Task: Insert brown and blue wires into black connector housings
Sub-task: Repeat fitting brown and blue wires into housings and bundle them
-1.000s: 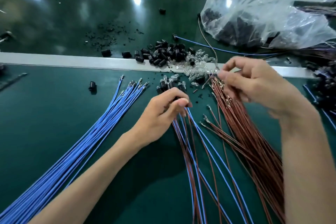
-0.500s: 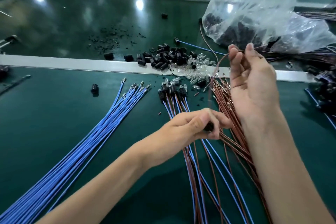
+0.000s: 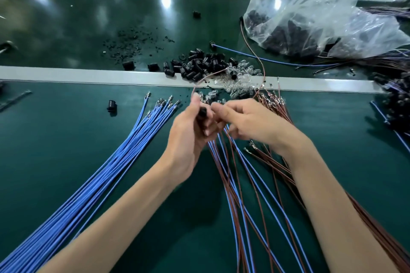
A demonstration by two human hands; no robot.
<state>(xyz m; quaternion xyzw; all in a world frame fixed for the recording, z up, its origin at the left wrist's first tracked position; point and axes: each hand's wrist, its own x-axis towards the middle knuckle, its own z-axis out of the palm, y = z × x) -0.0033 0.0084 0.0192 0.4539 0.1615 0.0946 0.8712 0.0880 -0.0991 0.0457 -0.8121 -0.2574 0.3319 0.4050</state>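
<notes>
My hands are together mid-worktop (image 3: 66, 139): my left hand (image 3: 190, 133) grips a black connector housing (image 3: 202, 112), and my right hand (image 3: 246, 119) pinches a brown wire (image 3: 206, 76) at it, the wire arcing toward 12 o'clock. Loose blue wires (image 3: 106, 173) fan at 8 o'clock

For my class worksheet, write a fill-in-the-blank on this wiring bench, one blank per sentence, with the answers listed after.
1. The left hand grips a ____ connector housing.
2. The big wire bundle lying left of the hands is ____.
3. A thin ____ wire arcs up from the hands.
4. The clear plastic bag lies beyond the hands, to their ____.
Missing words: black, blue, brown, right.
</notes>
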